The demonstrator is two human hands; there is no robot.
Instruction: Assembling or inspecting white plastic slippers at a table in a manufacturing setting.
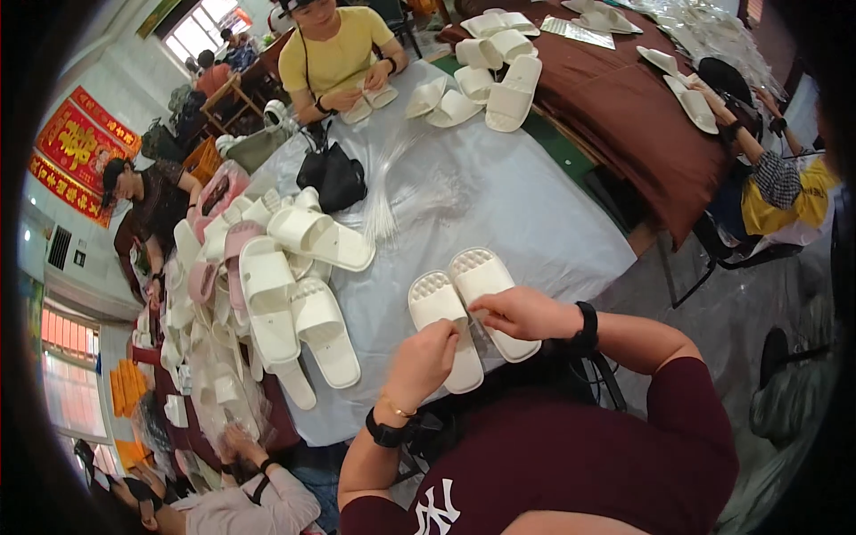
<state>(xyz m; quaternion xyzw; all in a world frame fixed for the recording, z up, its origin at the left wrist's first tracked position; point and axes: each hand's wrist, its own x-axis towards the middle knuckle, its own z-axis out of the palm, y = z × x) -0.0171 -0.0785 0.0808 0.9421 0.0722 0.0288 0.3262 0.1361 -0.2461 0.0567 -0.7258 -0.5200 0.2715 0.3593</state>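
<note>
Pale walls; red banners with gold characters at left; bright window at back, barred window lower left. Grey floor. Wooden chair near back. Counter under pale plastic sheet; second counter, brown-covered, right.

Gold-lettered banner, white letters on shirt

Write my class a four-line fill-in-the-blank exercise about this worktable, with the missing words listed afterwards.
1. The number of slippers directly at the person's left hand and right hand is ____.
2. The large heap of slippers lies on the person's ____ side.
3. The bag on the table is ____ in colour.
4. The co-worker at the table's far edge wears a ____ top.

Missing words: two; left; black; yellow.
</note>
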